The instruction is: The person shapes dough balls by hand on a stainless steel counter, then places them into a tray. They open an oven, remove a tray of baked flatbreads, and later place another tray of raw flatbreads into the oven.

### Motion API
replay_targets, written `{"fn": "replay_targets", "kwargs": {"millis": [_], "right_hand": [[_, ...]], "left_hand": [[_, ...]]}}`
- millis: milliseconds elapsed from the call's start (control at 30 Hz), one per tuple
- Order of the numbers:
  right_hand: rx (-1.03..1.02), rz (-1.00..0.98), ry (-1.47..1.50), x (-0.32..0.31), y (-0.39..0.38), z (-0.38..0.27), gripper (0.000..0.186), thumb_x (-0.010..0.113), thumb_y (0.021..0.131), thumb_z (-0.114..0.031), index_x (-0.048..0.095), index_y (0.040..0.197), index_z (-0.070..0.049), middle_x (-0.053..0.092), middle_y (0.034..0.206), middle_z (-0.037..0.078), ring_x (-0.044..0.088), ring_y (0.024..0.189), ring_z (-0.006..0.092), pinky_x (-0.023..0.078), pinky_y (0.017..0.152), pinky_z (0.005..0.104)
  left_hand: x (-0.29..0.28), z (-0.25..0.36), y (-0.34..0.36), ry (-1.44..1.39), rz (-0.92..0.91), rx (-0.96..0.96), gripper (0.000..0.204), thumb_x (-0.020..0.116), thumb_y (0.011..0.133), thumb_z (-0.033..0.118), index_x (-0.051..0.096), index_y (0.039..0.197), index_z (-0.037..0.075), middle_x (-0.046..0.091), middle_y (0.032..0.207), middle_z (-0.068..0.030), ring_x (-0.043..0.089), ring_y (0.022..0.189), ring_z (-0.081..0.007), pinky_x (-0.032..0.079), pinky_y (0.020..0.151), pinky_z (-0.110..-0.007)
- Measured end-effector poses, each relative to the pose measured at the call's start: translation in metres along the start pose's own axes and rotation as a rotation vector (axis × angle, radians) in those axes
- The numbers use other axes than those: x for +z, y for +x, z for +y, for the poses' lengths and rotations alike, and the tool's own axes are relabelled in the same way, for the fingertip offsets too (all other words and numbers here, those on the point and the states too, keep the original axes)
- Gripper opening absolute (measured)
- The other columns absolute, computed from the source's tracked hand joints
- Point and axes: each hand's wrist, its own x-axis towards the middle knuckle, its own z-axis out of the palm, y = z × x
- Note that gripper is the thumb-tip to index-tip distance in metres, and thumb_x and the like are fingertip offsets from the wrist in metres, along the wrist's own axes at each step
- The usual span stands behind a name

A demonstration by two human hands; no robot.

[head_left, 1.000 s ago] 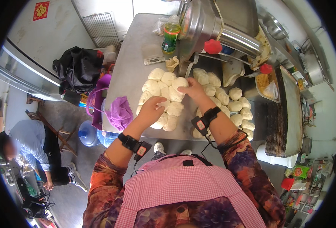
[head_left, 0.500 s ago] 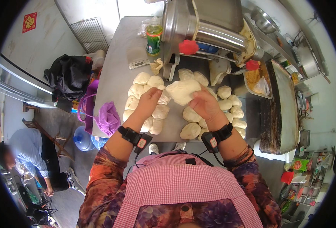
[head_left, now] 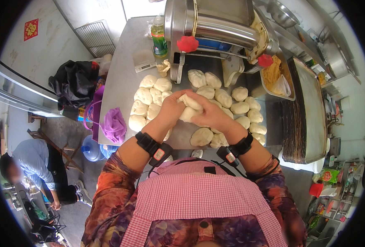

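A piece of pale dough (head_left: 189, 101) is folded between my two hands above the steel table. My left hand (head_left: 171, 109) closes on its left side, thumb and fingers pressed in. From the other side my right hand (head_left: 212, 114) wraps round the same dough, its fingertips meeting those of the left. Left of my hands, several smooth dough balls (head_left: 143, 95) lie packed together, some hidden under my left forearm. Another cluster of dough pieces (head_left: 223, 98) spreads out on the right, looking more wrinkled and partly covered by my right hand.
A steel roller machine (head_left: 225, 31) with red knobs stands at the back of the table (head_left: 120, 70). Left of it are a green bottle (head_left: 159, 39) and a small scale (head_left: 145, 66). A tray of brown filling (head_left: 273, 74) and stacked baking trays (head_left: 304, 119) stand right. A person (head_left: 38, 164) bends at far left.
The dough was a flat, stretched sheet held between my hands; now it is folded into a bundle. My hands have come together round it. The view has shifted slightly.
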Motion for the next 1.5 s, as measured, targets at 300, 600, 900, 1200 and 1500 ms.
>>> {"fn": "replay_targets", "kwargs": {"millis": [300,600,900,1200,1500], "right_hand": [[0.263,0.15,0.047,-0.017,-0.003,0.002,0.037,0.063,0.077,-0.004,0.06,0.114,-0.005,0.062,0.105,0.006,0.059,0.097,0.0178,0.047,0.085,0.0277],[-0.158,0.073,-0.214,-0.002,-0.026,-0.004,0.044,0.066,0.074,0.003,0.059,0.117,-0.005,0.058,0.116,0.007,0.054,0.106,0.0147,0.044,0.09,0.0269],[0.05,0.131,0.455,-0.027,-0.052,-0.004,0.045,0.063,0.08,-0.001,0.055,0.123,-0.003,0.057,0.121,0.007,0.052,0.111,0.0157,0.042,0.094,0.0285],[0.163,0.3,0.309,-0.068,-0.078,0.0,0.039,0.064,0.081,-0.004,0.056,0.12,0.0,0.061,0.113,0.008,0.058,0.099,0.0123,0.048,0.085,0.0261],[0.235,0.37,-0.291,-0.13,-0.123,0.017,0.041,0.071,0.071,-0.009,0.062,0.111,-0.006,0.066,0.096,0.007,0.062,0.086,0.0154,0.049,0.079,0.0279]], "left_hand": [[0.011,0.013,-0.03,-0.451,-0.23,-0.188,0.045,0.046,0.084,-0.004,0.045,0.129,0.003,0.056,0.116,-0.0112,0.06,0.1,-0.0225,0.055,0.08,-0.035],[0.009,0.017,-0.028,0.045,-0.043,-0.178,0.04,0.046,0.084,-0.002,0.048,0.123,0.0,0.058,0.109,-0.0132,0.061,0.096,-0.0209,0.053,0.079,-0.033],[0.027,0.014,-0.024,-0.168,-0.243,-0.254,0.049,0.062,0.087,0.018,0.042,0.127,-0.001,0.055,0.114,-0.0117,0.058,0.101,-0.0209,0.051,0.085,-0.036],[0.075,-0.006,-0.001,0.136,-0.308,-0.103,0.03,0.058,0.081,0.0,0.06,0.111,0.002,0.06,0.109,-0.0115,0.061,0.095,-0.0201,0.053,0.077,-0.032],[0.135,-0.043,0.029,0.303,-0.512,-0.068,0.046,0.054,0.076,-0.003,0.054,0.122,0.005,0.049,0.13,-0.0075,0.049,0.116,-0.0202,0.041,0.096,-0.031]]}}
